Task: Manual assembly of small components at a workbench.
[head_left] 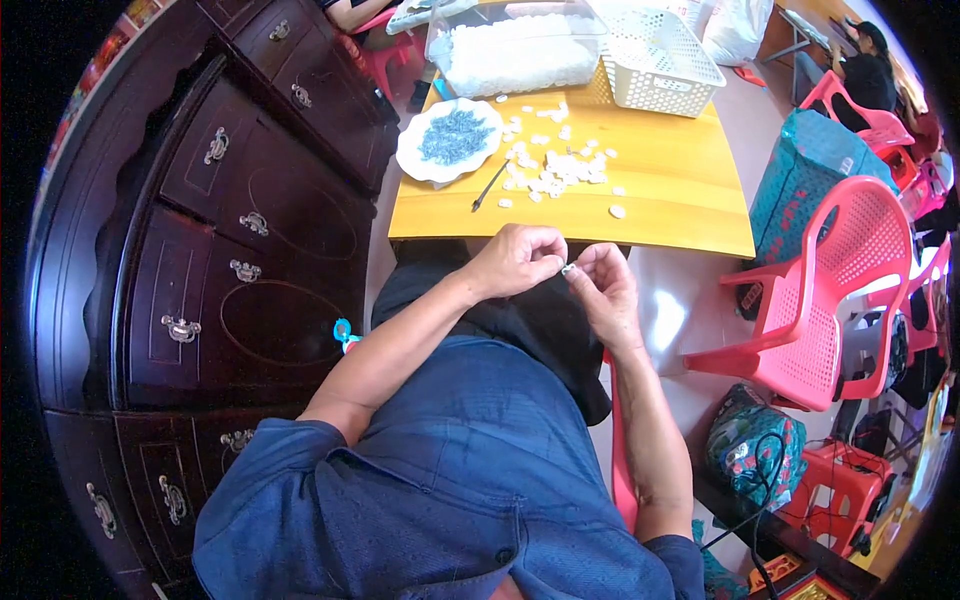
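Note:
Just off the near edge of the table, my two hands meet over my lap. My right hand (608, 297) pinches a small white piece (568, 269) between thumb and fingertips. My left hand (518, 262) is closed with thumb and forefinger together right beside that piece; what it holds, if anything, is too small to make out. Ahead on the yellow table (660, 160) lie several loose white pieces (565, 172), small and rounded. A thin dark tool (489, 186) rests left of them. A white scalloped plate (410, 157) carries a heap of small blue-grey slivers (455, 136).
At the table's far side stand a clear bin (440, 50) full of white pieces and a cream perforated basket (668, 88). Dark wooden drawers (250, 200) line the left. A pink plastic chair (800, 310) and teal bags (815, 175) stand right. Another person (868, 75) sits far right.

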Available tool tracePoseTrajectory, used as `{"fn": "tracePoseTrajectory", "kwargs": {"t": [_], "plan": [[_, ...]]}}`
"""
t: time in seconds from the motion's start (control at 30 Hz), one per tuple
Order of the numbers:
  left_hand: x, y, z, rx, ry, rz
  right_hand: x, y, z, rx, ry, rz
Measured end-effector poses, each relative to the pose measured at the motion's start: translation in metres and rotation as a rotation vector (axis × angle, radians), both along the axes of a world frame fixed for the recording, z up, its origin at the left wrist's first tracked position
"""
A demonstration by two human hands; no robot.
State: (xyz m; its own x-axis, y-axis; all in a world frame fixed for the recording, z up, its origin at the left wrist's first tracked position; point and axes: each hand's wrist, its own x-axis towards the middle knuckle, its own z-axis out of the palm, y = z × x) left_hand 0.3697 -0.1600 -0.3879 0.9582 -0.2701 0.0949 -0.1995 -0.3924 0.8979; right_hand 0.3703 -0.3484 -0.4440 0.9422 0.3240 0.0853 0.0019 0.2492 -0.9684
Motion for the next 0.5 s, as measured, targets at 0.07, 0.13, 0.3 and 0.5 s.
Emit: {"fn": "tracePoseTrajectory", "kwargs": {"t": [0.07,0.13,0.3,0.5], "plan": [[0.0008,0.0008,-0.0015,0.016,-0.034,-0.006,0.0009,0.001,-0.0007,-0.055,-0.03,-0.007],[0.0007,0.0013,-0.0017,0.056,-0.059,-0.029,0.0005,0.0014,0.0015,-0.078,-0.03,-0.029],[0.0033,0.0019,-0.0012,0.137,-0.122,-0.055,0.0,0.0011,0.001,-0.19,-0.074,-0.081],[0.0058,0.0022,0.0006,0.16,-0.084,-0.087,-0.0002,0.0004,0.0025,-0.23,-0.064,-0.08]]}}
